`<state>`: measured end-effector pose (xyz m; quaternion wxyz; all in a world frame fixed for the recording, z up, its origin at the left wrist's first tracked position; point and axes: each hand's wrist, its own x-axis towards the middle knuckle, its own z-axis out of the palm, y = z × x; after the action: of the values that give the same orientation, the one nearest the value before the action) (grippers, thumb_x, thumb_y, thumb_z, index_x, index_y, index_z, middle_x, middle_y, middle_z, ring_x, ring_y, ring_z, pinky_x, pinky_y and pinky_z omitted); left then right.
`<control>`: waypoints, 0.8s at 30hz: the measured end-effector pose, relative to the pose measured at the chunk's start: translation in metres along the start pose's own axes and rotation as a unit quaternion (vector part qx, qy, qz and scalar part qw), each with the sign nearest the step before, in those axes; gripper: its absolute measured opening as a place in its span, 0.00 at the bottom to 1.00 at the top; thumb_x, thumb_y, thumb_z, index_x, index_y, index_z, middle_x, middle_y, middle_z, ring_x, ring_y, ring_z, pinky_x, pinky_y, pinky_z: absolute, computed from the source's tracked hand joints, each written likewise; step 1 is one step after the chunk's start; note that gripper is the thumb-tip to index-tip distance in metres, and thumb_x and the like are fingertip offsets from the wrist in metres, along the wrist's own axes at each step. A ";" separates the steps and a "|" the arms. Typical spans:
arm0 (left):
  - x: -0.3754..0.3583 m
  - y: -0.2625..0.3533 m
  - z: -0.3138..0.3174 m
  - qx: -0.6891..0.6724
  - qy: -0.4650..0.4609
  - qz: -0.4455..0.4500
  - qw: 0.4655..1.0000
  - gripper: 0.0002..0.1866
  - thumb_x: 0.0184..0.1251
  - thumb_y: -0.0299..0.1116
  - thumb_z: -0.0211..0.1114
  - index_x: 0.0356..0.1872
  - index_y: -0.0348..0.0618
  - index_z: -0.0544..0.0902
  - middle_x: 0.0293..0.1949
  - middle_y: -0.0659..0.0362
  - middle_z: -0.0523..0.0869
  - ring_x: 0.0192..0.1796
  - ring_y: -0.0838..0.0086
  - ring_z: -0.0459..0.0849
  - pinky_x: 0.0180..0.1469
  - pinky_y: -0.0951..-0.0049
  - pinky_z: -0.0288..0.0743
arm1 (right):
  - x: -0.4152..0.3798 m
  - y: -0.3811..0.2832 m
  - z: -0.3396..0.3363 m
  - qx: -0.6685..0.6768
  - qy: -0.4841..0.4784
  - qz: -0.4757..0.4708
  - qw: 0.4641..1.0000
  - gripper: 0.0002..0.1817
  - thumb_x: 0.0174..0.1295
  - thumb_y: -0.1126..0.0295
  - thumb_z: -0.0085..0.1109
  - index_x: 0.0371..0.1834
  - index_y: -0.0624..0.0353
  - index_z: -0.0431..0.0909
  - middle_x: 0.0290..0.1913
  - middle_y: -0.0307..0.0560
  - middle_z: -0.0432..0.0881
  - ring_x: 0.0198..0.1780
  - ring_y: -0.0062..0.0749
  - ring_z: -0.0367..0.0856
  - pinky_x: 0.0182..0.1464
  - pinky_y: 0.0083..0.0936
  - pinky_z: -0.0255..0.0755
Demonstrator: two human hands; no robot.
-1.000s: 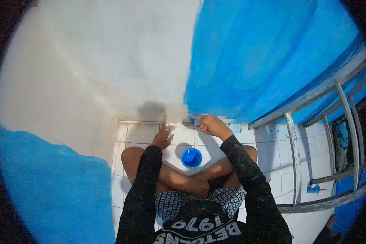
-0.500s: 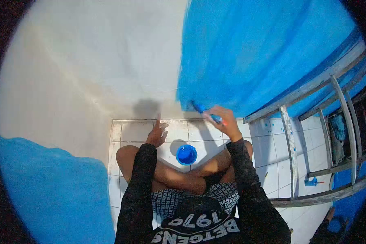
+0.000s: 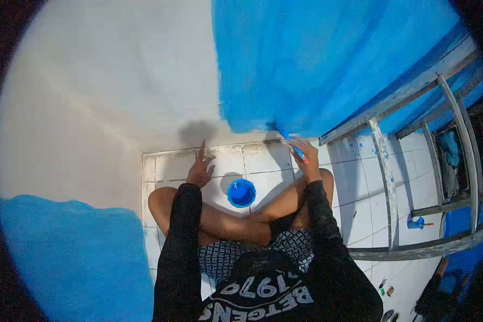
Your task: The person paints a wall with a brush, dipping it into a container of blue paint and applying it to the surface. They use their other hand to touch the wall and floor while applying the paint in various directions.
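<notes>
My right hand (image 3: 305, 156) grips a paintbrush (image 3: 285, 134) stained with blue paint. Its dark bristles are at the low edge of the blue painted wall (image 3: 284, 70), just above the floor tiles. My left hand (image 3: 199, 169) is held out over the floor near the bare grey part of the wall (image 3: 145, 70), index finger stretched out and nothing in it. Between my crossed legs and the wall stands a small blue tub (image 3: 241, 193) with blue paint inside, below and to the right of my left hand.
A paint-spotted wooden ladder (image 3: 383, 182) leans on the right. Beyond its rungs, a blue-stained roller or brush (image 3: 416, 222) lies on the white tiles (image 3: 367, 214). Small bits lie lower right, near part of another person (image 3: 432, 290). The left wall (image 3: 75, 257) is blue below.
The brush in my right hand has moved right along the wall's lower blue edge. The view has shifted slightly. My left hand keeps its pointing pose.
</notes>
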<state>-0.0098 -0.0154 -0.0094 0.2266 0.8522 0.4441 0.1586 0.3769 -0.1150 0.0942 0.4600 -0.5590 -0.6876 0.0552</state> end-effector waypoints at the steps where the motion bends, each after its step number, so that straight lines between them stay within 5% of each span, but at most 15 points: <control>1: -0.002 0.001 -0.002 -0.025 0.002 0.002 1.000 0.17 0.68 0.28 0.63 0.56 0.36 0.82 0.83 0.51 0.36 0.75 0.44 0.66 0.67 0.52 0.75 | -0.005 -0.002 -0.003 0.005 0.017 0.043 0.999 0.16 0.59 0.76 0.66 0.51 0.53 0.86 0.50 0.51 0.88 0.53 0.47 0.86 0.55 0.36 0.78; 5: 0.002 0.009 -0.009 -0.102 -0.017 -0.041 0.994 0.18 0.67 0.28 0.65 0.56 0.35 0.82 0.83 0.52 0.37 0.73 0.45 0.69 0.67 0.53 0.75 | -0.024 -0.013 0.003 -0.019 0.064 0.005 0.998 0.14 0.59 0.76 0.66 0.48 0.55 0.86 0.46 0.51 0.88 0.48 0.47 0.87 0.51 0.35 0.80; 11: 0.000 -0.009 0.007 -0.001 0.022 0.027 0.999 0.17 0.66 0.27 0.66 0.55 0.34 0.83 0.83 0.52 0.41 0.68 0.52 0.76 0.64 0.55 0.78 | 0.001 -0.038 0.047 0.074 -0.031 -0.021 0.997 0.11 0.62 0.76 0.67 0.47 0.57 0.87 0.46 0.51 0.89 0.49 0.43 0.87 0.52 0.33 0.79; 15: -0.003 0.005 -0.008 -0.036 -0.014 -0.011 0.999 0.16 0.65 0.26 0.66 0.54 0.34 0.83 0.83 0.51 0.42 0.66 0.53 0.78 0.64 0.56 0.78 | 0.011 -0.007 0.053 0.077 0.034 -0.045 0.995 0.12 0.61 0.77 0.67 0.48 0.58 0.87 0.47 0.50 0.89 0.51 0.42 0.87 0.54 0.33 0.78; 20: -0.005 -0.007 0.001 -0.042 -0.003 -0.020 0.999 0.18 0.65 0.26 0.66 0.56 0.35 0.82 0.82 0.48 0.42 0.65 0.51 0.79 0.68 0.54 0.74 | -0.023 0.016 0.003 0.125 0.131 0.092 0.979 0.11 0.61 0.75 0.69 0.46 0.65 0.87 0.47 0.49 0.89 0.53 0.35 0.86 0.53 0.34 0.79; 22: -0.003 -0.012 0.005 -0.041 -0.001 0.000 0.999 0.18 0.65 0.27 0.66 0.56 0.36 0.82 0.82 0.48 0.42 0.65 0.51 0.79 0.70 0.53 0.72 | -0.035 0.006 -0.012 0.250 0.295 0.305 0.870 0.11 0.65 0.71 0.67 0.47 0.65 0.86 0.47 0.51 0.88 0.50 0.31 0.86 0.54 0.27 0.77; 24: 0.003 -0.014 0.008 -0.039 0.004 0.026 0.999 0.19 0.66 0.28 0.66 0.57 0.36 0.81 0.82 0.48 0.42 0.65 0.51 0.79 0.72 0.52 0.69 | -0.041 0.007 -0.021 0.212 0.330 0.307 0.867 0.12 0.66 0.70 0.66 0.49 0.65 0.85 0.47 0.52 0.88 0.49 0.31 0.86 0.53 0.26 0.78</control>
<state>-0.0140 -0.0080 -0.0227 0.2535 0.8534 0.4163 0.1849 0.3940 -0.1554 0.0788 0.7275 -0.6164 -0.2610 0.1504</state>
